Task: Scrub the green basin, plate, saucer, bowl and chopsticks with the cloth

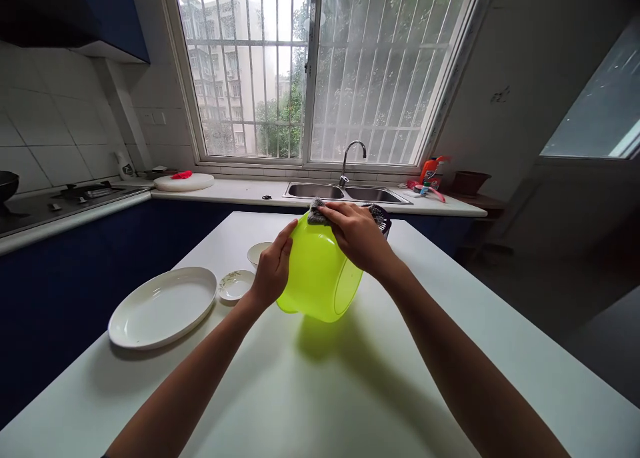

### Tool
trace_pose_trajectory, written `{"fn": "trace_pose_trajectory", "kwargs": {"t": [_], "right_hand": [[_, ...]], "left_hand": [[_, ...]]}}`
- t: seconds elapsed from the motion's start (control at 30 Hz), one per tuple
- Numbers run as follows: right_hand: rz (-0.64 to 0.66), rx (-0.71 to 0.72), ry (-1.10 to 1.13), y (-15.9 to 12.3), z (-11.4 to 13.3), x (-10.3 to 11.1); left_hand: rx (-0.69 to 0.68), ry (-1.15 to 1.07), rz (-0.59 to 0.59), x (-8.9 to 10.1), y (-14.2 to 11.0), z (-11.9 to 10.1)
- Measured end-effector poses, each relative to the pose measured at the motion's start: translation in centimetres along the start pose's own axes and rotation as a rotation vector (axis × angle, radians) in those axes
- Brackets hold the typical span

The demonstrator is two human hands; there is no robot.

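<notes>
A translucent yellow-green plastic basin (315,271) is tipped on its side above the white table. My left hand (273,265) grips its left rim, with the fingers partly hidden behind it. Pressed against the basin's upper side is a grey cloth (319,213), held under the fingers of my right hand (357,235). To the left of the basin are a small white bowl (257,253) and a small flower-patterned dish (236,285). A dark slotted container (381,219) shows partly behind my right hand.
A large oval white plate (164,306) lies on the table (240,391) at left. Beyond stands a counter with a double sink (315,191), a faucet (350,161), a round white board (183,182) and an orange bottle (430,170). A stove (75,198) is at far left.
</notes>
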State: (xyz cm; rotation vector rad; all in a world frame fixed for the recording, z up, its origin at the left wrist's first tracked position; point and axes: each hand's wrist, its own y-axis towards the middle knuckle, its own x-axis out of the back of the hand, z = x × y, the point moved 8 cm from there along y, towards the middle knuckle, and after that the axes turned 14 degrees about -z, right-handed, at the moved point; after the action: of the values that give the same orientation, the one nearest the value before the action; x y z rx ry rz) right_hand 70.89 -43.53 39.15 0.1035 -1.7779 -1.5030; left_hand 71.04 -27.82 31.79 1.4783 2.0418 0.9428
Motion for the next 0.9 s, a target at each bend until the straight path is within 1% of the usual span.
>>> {"fn": "trace_pose_trajectory", "kwargs": {"t": [0.1, 0.23, 0.37, 0.47, 0.57, 0.63, 0.7, 0.83, 0.9], "right_hand": [[0.003, -0.056, 0.007, 0.0, -1.3, -0.2], [0.012, -0.067, 0.037, -0.4, -1.4, 0.0], [-0.024, -0.04, 0.026, -1.0, -0.2, 0.9], [-0.059, 0.016, 0.008, -1.6, 1.4, 1.5], [-0.064, 0.094, 0.001, -2.4, 3.1, 2.0], [-0.066, 0.107, 0.011, -2.7, 3.5, 2.2], [-0.067, 0.077, 0.036, -2.6, 3.0, 2.1], [-0.075, -0.019, 0.08, -2.1, 0.7, 1.4], [-0.082, -0.043, 0.093, -1.9, 0.0, 1.1]], "left_hand": [[0.034, -0.008, 0.011, -0.1, -0.3, 0.2], [0.043, -0.036, 0.022, -0.2, -0.4, 0.0], [0.045, -0.066, 0.032, -0.7, -0.6, -0.3], [0.089, -0.098, 0.033, -1.0, -0.7, -0.2], [0.126, -0.141, 0.03, -1.2, -0.6, -0.5], [0.155, -0.165, 0.038, -1.3, -0.6, -0.7], [0.205, -0.186, 0.054, -1.4, -0.6, -0.8], [0.296, -0.219, 0.066, -1.5, -0.8, -0.8], [0.327, -0.243, 0.071, -1.6, -0.8, -0.7]]}}
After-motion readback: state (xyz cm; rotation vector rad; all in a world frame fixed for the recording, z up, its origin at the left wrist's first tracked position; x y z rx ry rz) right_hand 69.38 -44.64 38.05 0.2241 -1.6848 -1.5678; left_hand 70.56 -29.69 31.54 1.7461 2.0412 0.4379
